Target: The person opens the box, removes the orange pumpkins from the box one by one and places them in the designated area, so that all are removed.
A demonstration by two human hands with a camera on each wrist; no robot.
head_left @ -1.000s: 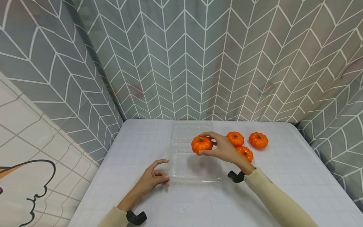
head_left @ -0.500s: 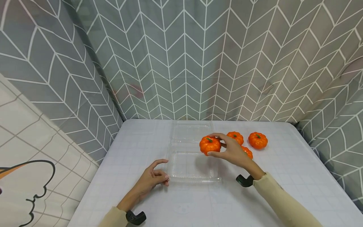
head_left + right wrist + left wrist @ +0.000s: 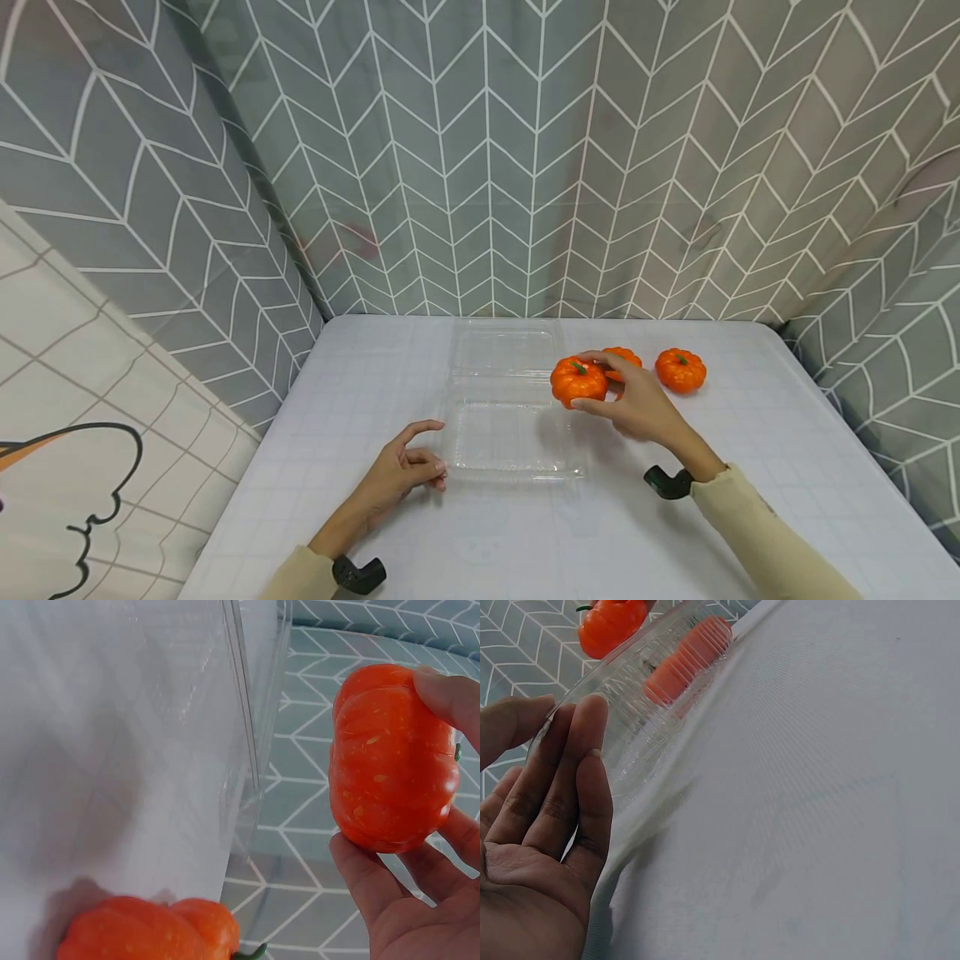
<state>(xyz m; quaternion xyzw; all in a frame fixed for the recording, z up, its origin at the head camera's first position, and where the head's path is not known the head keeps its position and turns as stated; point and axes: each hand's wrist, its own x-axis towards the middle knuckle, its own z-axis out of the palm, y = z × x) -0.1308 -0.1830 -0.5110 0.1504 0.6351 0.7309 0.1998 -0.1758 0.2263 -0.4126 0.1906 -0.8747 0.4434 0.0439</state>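
Observation:
My right hand (image 3: 637, 402) holds a small orange pumpkin (image 3: 577, 382) with a green stem, between thumb and fingers. It is above the right edge of a clear plastic clamshell box (image 3: 517, 477), whose lid (image 3: 506, 350) is folded open behind. The same held pumpkin (image 3: 394, 757) shows large in the right wrist view. My left hand (image 3: 393, 475) stays at the box's left side. Its relaxed fingers (image 3: 592, 724) touch the rim in the left wrist view. A second pumpkin (image 3: 621, 360) is partly covered by my right hand, and a third pumpkin (image 3: 680, 371) lies to its right.
A white cloth-covered table (image 3: 750, 467) carries everything. Behind it hangs a grey curtain (image 3: 510, 167) with white chevron lines. Orange pumpkins (image 3: 686, 664) show through the clear box wall in the left wrist view.
My right hand has carried the held pumpkin rightward, from over the box to its right edge, and now hides one pumpkin on the table. My left hand has stayed still.

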